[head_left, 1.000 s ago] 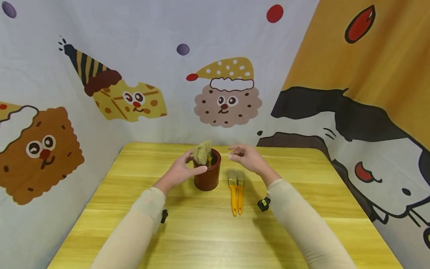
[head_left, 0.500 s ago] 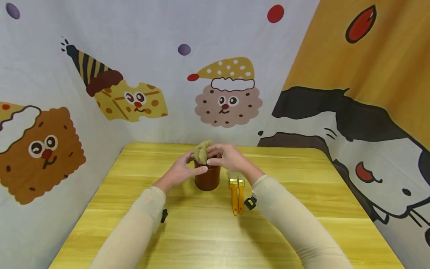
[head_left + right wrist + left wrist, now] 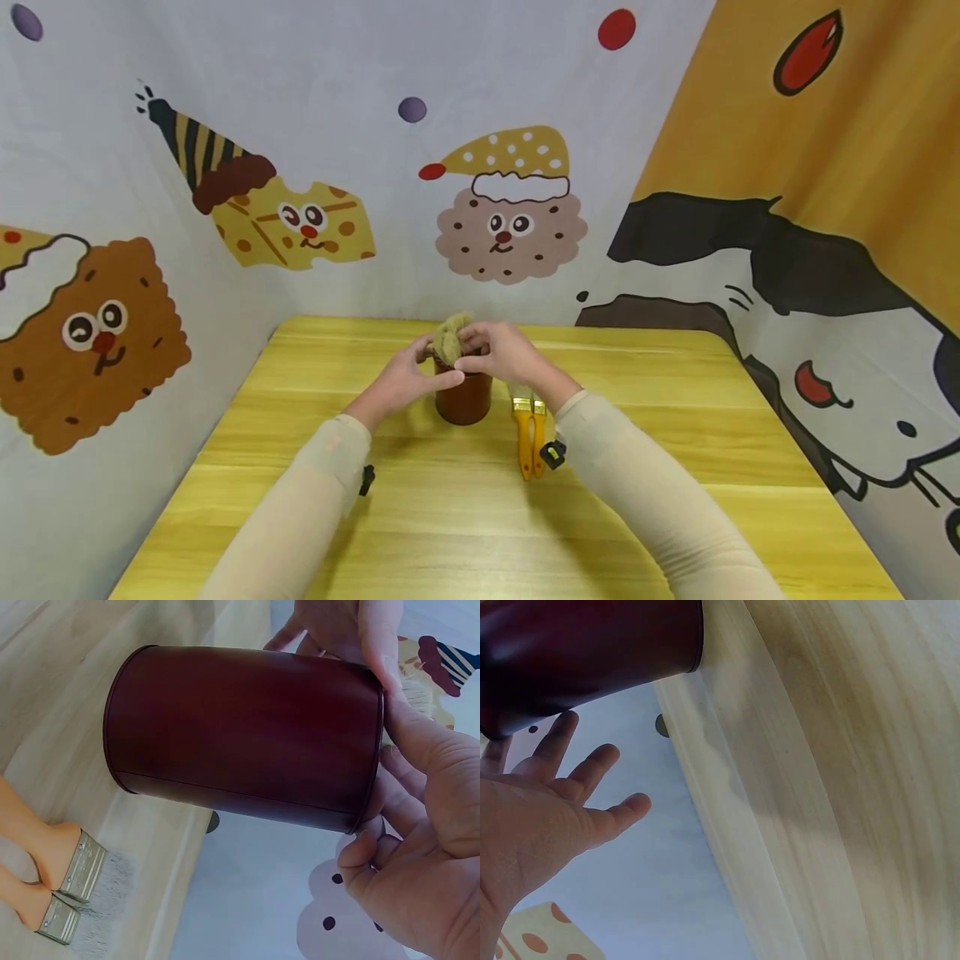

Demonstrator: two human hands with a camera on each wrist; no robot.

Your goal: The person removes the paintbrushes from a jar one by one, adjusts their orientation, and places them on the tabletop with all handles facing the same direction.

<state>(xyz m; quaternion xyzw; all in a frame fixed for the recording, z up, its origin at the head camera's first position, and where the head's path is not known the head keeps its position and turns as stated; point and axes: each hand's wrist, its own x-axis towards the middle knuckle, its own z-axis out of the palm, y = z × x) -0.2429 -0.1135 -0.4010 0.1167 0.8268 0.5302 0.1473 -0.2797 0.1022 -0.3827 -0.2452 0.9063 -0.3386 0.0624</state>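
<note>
A dark red cylindrical cup (image 3: 463,404) stands upright on the table. From its mouth sticks a tuft of beige paintbrush bristles (image 3: 448,340). My left hand (image 3: 401,382) rests against the cup's left side near the rim, thumb stretched along the front; in the left wrist view its fingers (image 3: 600,765) are spread and fairly straight. My right hand (image 3: 510,354) is over the mouth's right side, fingers curled and pinching at the paintbrush just beside the tuft. In the right wrist view, that hand's thumb and fingers (image 3: 360,851) sit right at the rim; what lies inside is hidden.
Two paintbrushes with orange handles (image 3: 531,446) lie side by side on the wood-grain table (image 3: 450,533), right of the cup, bristles away from me. Behind the table's far edge hangs a cartoon-printed cloth (image 3: 337,292).
My right hand has moved left from open space beside the cup to its mouth and closed in on the bristles. My left hand and the cup have stayed in place.
</note>
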